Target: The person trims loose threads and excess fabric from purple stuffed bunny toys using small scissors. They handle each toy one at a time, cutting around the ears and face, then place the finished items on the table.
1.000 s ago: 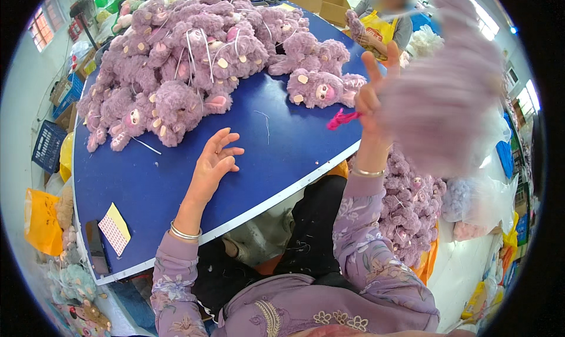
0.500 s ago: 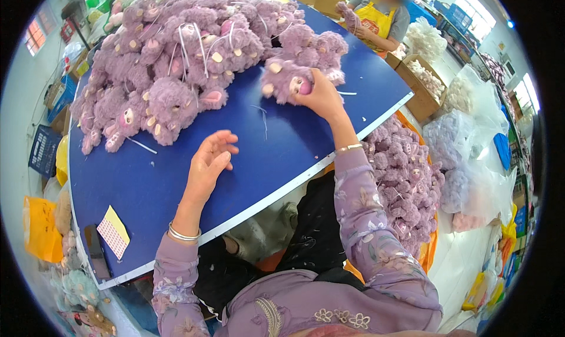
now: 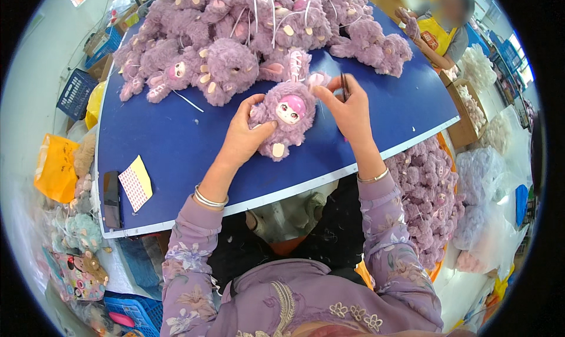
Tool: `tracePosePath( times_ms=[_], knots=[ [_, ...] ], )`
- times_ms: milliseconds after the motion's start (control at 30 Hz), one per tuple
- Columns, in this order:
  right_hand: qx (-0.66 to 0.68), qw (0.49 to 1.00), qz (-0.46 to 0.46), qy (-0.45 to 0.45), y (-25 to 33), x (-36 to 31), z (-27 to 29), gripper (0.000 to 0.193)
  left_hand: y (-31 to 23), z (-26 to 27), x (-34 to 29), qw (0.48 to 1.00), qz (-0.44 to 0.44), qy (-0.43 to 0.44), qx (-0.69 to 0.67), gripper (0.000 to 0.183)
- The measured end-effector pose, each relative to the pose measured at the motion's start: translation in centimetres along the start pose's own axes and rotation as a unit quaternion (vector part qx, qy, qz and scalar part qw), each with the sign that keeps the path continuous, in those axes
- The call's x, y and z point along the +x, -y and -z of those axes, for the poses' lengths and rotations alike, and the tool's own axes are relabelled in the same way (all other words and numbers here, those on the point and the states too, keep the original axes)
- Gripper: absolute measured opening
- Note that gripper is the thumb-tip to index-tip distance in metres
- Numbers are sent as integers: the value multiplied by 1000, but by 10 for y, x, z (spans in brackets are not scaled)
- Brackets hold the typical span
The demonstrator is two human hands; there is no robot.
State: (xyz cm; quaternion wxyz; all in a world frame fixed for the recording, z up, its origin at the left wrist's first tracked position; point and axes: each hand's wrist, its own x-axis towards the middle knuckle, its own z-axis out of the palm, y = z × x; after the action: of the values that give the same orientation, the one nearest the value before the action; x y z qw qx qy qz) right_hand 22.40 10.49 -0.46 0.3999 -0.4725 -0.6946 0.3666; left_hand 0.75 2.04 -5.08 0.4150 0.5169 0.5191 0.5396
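A purple plush rabbit toy [image 3: 297, 131] with a pink-fringed doll face lies face up at the table's near middle, its ears pointing away from me. My left hand [image 3: 244, 131] grips its body from the left, thumb on the front just below the face. By the ears, my right hand [image 3: 351, 109] has its thumb and forefinger pinched at the pale ear [image 3: 318, 80] on the right. A slim dark tool [image 3: 345, 87] sticks up from the same hand; its kind is unclear.
Beyond the toy, a big heap of similar plush toys [image 3: 223, 25] covers the far side of the blue table [image 3: 194, 154]. A phone [image 3: 112, 199] and a sticker sheet [image 3: 136, 184] lie at left. More toys [image 3: 421, 202] fill an orange-edged container at right. A co-worker [image 3: 441, 31] sits beyond.
The toy has come from the right to in front of me and now shows its face. My left hand, empty before, has closed on it. My right hand has shifted to an ear. The view has turned.
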Motion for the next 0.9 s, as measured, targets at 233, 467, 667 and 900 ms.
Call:
tracePosePath(
  times_ms=[233,467,667,900],
  knots=[
    [247,946,-116,177,0,-13,-25,55,-3,-10,-5,995,-26,-1,-98,66],
    [240,951,18,195,-14,-11,-29,80,-11,-12,-10,990,-42,59,-123,63],
    [210,947,36,242,5,-15,-27,80,-18,-11,-13,991,-73,21,-113,62],
    [189,929,22,317,1,-16,-28,66,-15,-12,-12,984,-50,-8,-169,41]
  ],
)
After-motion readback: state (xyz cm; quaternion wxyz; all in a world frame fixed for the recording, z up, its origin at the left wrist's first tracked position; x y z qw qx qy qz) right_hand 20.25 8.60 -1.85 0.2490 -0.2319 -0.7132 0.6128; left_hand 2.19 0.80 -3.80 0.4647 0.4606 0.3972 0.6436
